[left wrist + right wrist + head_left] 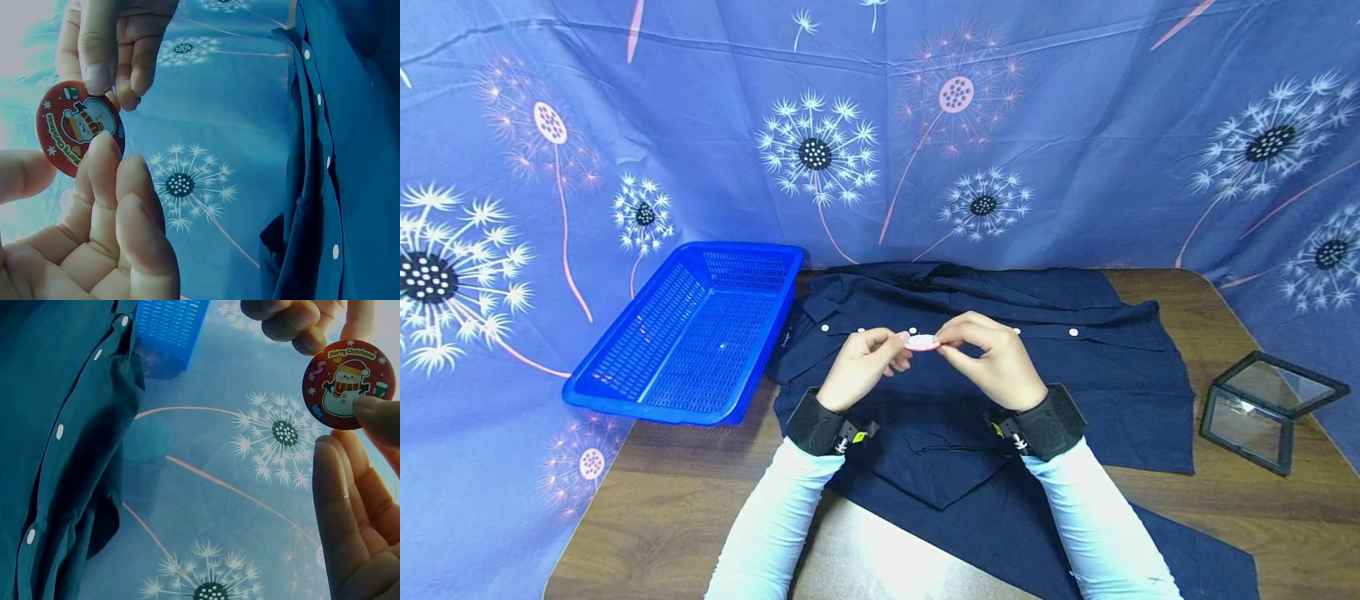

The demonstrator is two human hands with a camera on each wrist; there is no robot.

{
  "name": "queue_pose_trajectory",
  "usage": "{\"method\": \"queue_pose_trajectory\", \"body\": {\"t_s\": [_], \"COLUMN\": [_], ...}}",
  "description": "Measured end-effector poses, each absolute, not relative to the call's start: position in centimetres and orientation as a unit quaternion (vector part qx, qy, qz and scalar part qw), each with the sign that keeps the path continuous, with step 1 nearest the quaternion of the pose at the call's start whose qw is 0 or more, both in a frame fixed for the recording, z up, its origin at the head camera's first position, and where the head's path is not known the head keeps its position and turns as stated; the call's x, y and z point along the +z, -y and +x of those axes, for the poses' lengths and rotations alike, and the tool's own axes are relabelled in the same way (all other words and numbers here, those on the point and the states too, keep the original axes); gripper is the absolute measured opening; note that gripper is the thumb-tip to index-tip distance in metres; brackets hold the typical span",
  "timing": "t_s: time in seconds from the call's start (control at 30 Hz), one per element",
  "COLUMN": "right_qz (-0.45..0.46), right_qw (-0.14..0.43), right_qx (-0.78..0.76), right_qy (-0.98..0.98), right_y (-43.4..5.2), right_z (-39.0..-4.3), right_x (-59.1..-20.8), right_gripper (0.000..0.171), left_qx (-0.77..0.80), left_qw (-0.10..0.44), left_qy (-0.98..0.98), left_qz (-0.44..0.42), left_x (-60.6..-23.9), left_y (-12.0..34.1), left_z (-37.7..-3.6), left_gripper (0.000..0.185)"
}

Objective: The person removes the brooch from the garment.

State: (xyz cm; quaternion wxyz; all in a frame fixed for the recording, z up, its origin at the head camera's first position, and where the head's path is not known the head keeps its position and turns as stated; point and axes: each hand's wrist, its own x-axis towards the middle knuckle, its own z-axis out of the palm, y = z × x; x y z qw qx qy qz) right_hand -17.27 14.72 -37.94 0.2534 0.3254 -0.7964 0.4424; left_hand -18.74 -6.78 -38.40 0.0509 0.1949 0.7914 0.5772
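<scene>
Badge [348, 376] first: it is a small round red one with a snowman and the words "Merry Christmas" on it. I hold it up in the air between both hands, just above the dark shirt [970, 367] that lies flat on the table [1225, 508]. My left hand [861, 367] pinches one edge with thumb and fingers, and my right hand [988, 358] pinches the other edge the same way. So both hands are gripping the badge.

I think the best way to do this part well is to hold only the rim, keep the picture side where I can see it, and keep it steady over the shirt front near the white buttons [1072, 332]. I cannot see the back of the badge, so I cannot tell if it has a pin.

To my left sits a blue basket [625, 367] with nothing in it. To my right is a small black box with a glass lid [1262, 412], standing open. I see nothing inside it.
</scene>
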Motion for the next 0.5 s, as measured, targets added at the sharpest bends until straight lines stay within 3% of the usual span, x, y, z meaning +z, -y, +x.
{"method": "queue_pose_trajectory", "body": {"t_s": [0.5], "right_qz": [0.316], "right_qw": [0.238], "right_qx": [0.446], "right_qy": [0.803], "right_y": [-14.73], "right_z": [-17.28], "right_x": [-38.11], "right_gripper": [0.024], "left_qx": [0.609], "left_qw": [0.037], "left_qy": [-0.774], "left_qz": [0.172], "left_x": [-38.29], "left_y": [6.77], "left_z": [-18.6], "left_gripper": [0.023]}}
